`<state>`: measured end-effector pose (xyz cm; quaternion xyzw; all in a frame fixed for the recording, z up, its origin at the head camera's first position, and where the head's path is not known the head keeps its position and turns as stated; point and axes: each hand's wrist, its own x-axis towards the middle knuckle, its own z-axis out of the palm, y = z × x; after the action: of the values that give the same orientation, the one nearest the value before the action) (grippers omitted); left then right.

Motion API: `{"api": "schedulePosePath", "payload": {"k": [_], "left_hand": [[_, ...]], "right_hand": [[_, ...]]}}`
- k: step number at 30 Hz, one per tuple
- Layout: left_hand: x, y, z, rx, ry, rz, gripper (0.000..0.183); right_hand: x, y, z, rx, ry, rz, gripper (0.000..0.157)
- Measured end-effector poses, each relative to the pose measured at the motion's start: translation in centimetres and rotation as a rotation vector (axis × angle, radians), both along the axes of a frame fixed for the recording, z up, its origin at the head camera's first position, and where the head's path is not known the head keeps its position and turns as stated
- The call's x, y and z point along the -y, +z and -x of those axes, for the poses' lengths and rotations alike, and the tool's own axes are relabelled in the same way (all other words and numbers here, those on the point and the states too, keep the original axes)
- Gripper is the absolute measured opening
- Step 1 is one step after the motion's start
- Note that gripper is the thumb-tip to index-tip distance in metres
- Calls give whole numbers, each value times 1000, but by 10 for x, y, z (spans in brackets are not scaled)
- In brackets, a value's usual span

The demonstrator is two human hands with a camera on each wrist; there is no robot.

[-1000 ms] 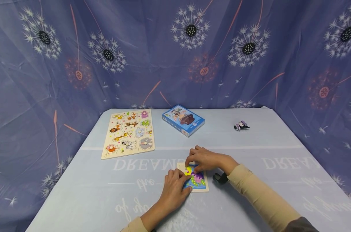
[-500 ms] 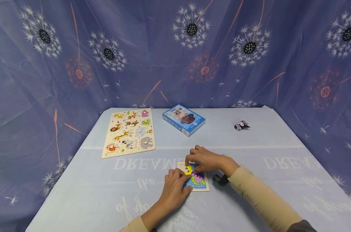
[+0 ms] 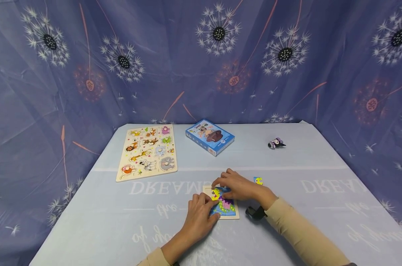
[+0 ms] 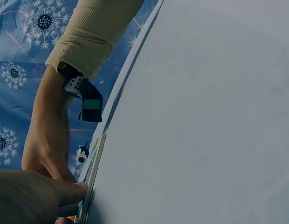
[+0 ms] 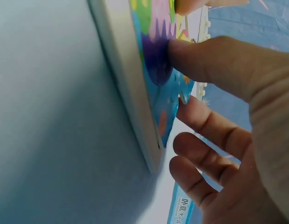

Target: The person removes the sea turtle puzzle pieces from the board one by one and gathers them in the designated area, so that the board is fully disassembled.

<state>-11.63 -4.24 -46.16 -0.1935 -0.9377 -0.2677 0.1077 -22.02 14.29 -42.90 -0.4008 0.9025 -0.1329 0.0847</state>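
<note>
- Nearest you, your left hand point(image 3: 200, 216) rests on the left side of the wooden jigsaw tray point(image 3: 230, 218); I cannot tell whether it clasps or only presses.
- The tray lies between your hands. Your right hand's grip is narrow, thumb and forefinger seeming to pinch a blue-and-purple puzzle piece point(image 5: 165, 88).
- Should you press that piece down misaligned, its neighbours might jam or pop up; a slack left hand could let the tray skid.
- Just past your right wrist lies a loose fish-face piece point(image 3: 258, 180); a careless swing of your sleeve point(image 3: 297, 225) could sweep it away.
- Pale, lettered cloth covers your worktop point(image 3: 104, 229).
- Farther off sit an animal peg puzzle point(image 3: 125, 157), a blue game box point(image 3: 210, 136) and a small figurine point(image 3: 276, 143).
- Behind hangs a dandelion-print curtain point(image 3: 174, 55).
</note>
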Motion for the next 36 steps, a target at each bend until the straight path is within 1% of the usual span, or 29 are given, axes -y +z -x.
{"api": "schedulePosePath", "payload": {"k": [2, 4, 11, 18, 28, 32, 36], "left_hand": [[0, 0, 0, 5, 0, -1, 37], [0, 0, -1, 7, 0, -1, 37], [0, 1, -1, 9, 1, -5, 37], [0, 1, -2, 7, 3, -4, 37], [0, 0, -1, -1, -2, -7, 38], [0, 0, -1, -9, -3, -10, 38], [0, -1, -1, -6, -2, -12, 38]], "right_hand": [[0, -2, -2, 3, -29, 31, 44], [-1, -4, -4, 12, -62, 63, 44], [-2, -9, -8, -16, -100, 128, 34], [-4, -12, -9, -19, -98, 145, 30], [-3, -9, -7, -4, -88, 117, 30], [-2, -9, -6, -32, -77, 96, 30], [-2, -10, -7, -59, -69, 98, 30]]}}
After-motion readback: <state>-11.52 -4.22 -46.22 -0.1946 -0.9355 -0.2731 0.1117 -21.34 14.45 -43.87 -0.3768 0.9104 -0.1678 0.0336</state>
